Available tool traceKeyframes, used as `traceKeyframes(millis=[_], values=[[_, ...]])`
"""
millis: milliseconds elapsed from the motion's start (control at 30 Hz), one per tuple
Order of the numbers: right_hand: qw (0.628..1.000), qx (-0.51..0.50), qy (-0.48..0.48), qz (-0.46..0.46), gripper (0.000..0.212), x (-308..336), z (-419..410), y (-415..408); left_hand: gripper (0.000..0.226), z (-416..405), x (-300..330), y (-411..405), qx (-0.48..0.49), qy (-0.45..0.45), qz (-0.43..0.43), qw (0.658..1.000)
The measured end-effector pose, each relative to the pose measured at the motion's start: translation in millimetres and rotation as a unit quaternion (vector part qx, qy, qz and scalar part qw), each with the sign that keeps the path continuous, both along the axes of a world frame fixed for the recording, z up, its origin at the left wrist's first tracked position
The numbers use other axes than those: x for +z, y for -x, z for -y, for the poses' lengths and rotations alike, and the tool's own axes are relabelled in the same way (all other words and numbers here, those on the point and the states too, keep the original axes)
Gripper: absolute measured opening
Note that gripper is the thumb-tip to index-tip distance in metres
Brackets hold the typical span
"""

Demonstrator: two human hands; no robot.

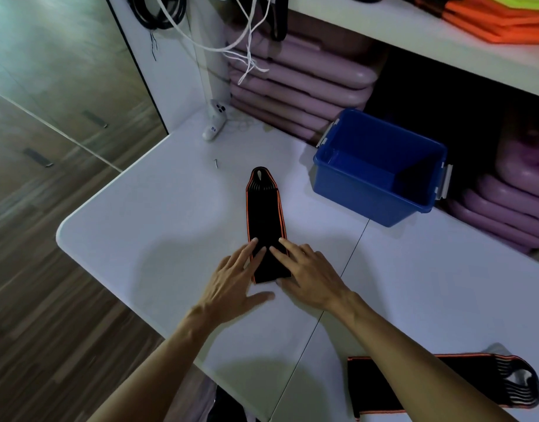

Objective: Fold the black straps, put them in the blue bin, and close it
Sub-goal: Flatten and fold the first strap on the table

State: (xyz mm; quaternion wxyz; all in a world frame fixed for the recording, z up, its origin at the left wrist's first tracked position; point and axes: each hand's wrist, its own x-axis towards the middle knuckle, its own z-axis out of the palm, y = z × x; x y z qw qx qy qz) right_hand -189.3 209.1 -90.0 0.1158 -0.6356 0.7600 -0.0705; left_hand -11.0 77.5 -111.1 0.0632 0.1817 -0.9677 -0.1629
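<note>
A black strap with orange edges [263, 214] lies flat and lengthwise on the white table [158, 208], its tapered loop end pointing away from me. My left hand [234, 278] and my right hand [308, 275] both press flat on its near end, fingers spread, gripping nothing. A second black strap [381, 388] lies at the near right, partly hidden under my right forearm. The blue bin [365, 202] stands open and empty at the right rear of the table, grey latches on both ends. No lid is in view.
A white controller [214, 123] and a small screw [215, 163] lie at the back left of the table. Stacked pink pads [295, 86] fill the shelf behind. White cords [247, 47] hang down above. The table's edge drops to wooden floor on the left.
</note>
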Motion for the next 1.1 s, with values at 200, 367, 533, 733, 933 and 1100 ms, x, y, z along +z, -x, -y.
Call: traceKeyframes(millis=[200,367,533,733,933,1100], values=[[0.995,-0.035,0.012,0.096,0.048,8,-1,1,0.047,14,13,12,0.002,0.019,-0.038,0.999],[0.959,-0.133,0.032,0.248,0.038,20,6,4,0.039,32,29,22,0.036,-0.144,-0.033,0.988],[0.918,-0.235,0.064,0.314,0.035,14,29,2,0.03,31,38,43,0.15,-0.267,-0.007,0.952],[0.901,-0.292,0.099,0.305,0.04,5,41,-7,0.03,24,26,59,0.276,-0.271,0.03,0.922],[0.942,-0.187,0.102,0.26,0.031,10,26,-4,0.025,16,24,44,0.209,-0.243,-0.126,0.939],[0.994,-0.072,0.031,0.08,0.073,-1,-1,4,0.036,28,10,22,0.019,-0.106,-0.078,0.991]])
